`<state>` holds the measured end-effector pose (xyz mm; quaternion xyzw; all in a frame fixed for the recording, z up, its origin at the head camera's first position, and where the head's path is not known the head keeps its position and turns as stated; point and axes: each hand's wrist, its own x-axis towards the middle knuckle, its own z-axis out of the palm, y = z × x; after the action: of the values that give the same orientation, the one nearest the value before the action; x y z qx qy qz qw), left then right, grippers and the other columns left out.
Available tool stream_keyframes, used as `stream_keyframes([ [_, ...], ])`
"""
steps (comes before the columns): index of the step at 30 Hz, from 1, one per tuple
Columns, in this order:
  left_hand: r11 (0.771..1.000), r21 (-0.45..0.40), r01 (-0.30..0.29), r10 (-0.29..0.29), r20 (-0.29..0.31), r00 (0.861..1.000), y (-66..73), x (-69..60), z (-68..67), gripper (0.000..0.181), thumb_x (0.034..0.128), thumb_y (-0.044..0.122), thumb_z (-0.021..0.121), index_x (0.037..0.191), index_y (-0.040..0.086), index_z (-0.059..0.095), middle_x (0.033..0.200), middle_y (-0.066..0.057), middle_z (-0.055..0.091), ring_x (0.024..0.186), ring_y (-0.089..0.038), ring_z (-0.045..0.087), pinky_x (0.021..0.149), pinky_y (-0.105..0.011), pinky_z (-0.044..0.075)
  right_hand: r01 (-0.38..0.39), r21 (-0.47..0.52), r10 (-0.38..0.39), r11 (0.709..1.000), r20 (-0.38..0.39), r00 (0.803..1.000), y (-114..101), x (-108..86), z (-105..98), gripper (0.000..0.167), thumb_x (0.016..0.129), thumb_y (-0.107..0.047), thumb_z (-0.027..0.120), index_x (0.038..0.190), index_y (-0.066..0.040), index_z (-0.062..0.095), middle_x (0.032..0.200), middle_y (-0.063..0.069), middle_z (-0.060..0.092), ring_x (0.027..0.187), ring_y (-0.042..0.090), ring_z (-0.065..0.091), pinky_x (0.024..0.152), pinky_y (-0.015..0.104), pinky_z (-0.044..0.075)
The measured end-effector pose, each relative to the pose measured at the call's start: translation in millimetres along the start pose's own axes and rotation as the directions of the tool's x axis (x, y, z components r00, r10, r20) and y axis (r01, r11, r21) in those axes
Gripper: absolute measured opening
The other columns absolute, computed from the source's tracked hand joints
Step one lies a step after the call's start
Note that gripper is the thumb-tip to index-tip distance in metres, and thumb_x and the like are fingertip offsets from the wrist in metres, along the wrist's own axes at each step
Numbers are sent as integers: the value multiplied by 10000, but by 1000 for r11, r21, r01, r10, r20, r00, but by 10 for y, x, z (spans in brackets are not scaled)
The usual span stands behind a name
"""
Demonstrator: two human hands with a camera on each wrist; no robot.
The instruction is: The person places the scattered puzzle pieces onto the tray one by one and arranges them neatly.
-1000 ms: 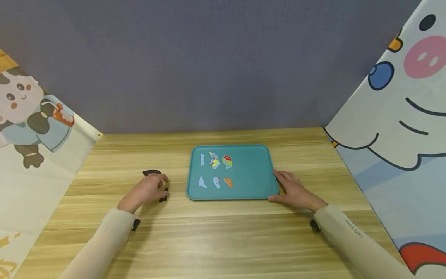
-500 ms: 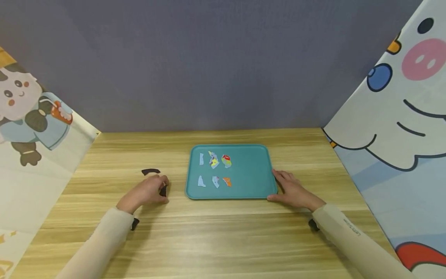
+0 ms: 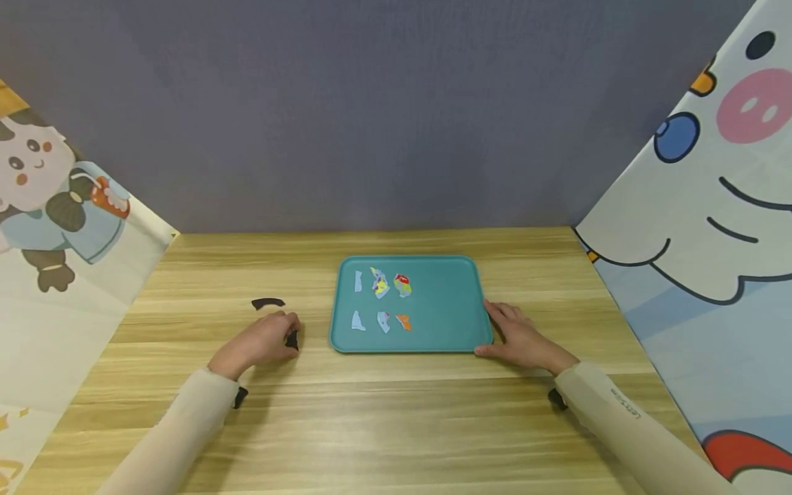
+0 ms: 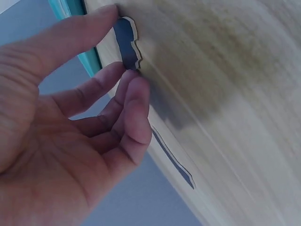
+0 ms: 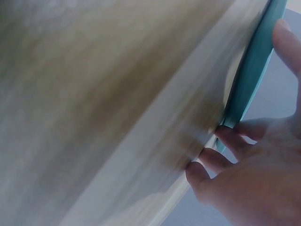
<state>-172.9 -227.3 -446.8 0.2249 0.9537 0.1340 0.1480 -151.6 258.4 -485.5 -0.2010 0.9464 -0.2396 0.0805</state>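
My left hand [image 3: 262, 342] pinches a dark, wavy-edged puzzle piece [image 4: 125, 43] between thumb and fingertips, just above or on the table left of the tray. The piece shows a pale wooden edge in the left wrist view. Behind that hand lies a dark curved puzzle piece [image 3: 268, 302]. My right hand [image 3: 526, 344] rests at the near right corner of the teal tray [image 3: 448, 302], thumb and index finger touching its rim [image 5: 251, 70], other fingertips on the table. On the tray's left half lie several puzzle pieces in two rows, among them a red-and-yellow one [image 3: 403, 285] and an orange one [image 3: 404, 322].
Another dark piece [image 3: 240, 397] is partly hidden by the left sleeve, and one more dark item [image 3: 557, 399] by the right sleeve. A grey panel [image 3: 371, 124] stands behind the wooden table [image 3: 383, 426]. Cartoon-printed walls [image 3: 699, 220] flank both sides.
The left fingers have closed round the dark piece, which now sits between thumb and fingertips. The right hand and the tray stay about where they were.
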Motion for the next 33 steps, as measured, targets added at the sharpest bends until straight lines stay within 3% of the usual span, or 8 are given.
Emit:
stream_keyframes([
  [9, 1000, -9, 20, -20, -15, 1000, 2, -4, 19, 428, 751, 176, 787, 1080, -25, 601, 869, -48, 552, 769, -178, 509, 708, -368, 467, -7, 0, 7, 1000, 6, 1000, -9, -2, 2, 1008, 797, -559, 672, 1480, 21, 209, 1437, 233, 296, 1296, 413, 257, 980, 641, 241],
  [21, 999, -38, 21, -25, -106, 994, -34, 5, 53, 402, 733, 195, 768, 1022, -33, 607, 880, -66, 577, 770, -179, 528, 703, -368, 476, -9, -9, 9, 1000, 6, 1000, -12, -13, -7, 1002, 804, -572, 655, 1476, 27, 215, 1436, 237, 296, 1298, 421, 256, 979, 647, 239],
  [29, 998, -56, 27, -36, -175, 984, -34, 19, 68, 396, 735, 255, 756, 980, -10, 593, 843, -60, 571, 765, -187, 539, 697, -371, 470, -7, -16, 8, 1000, 7, 1000, -17, -12, -14, 999, 804, -566, 658, 1475, 29, 217, 1435, 237, 298, 1298, 423, 256, 983, 641, 239],
  [33, 997, -82, 3, -20, -212, 977, -40, 30, 69, 396, 742, 241, 750, 1009, -3, 588, 823, -51, 554, 737, -179, 518, 671, -359, 455, -9, -15, 9, 1000, 7, 1000, -21, -14, -20, 998, 804, -561, 662, 1475, 28, 218, 1435, 240, 295, 1300, 427, 251, 984, 644, 233],
])
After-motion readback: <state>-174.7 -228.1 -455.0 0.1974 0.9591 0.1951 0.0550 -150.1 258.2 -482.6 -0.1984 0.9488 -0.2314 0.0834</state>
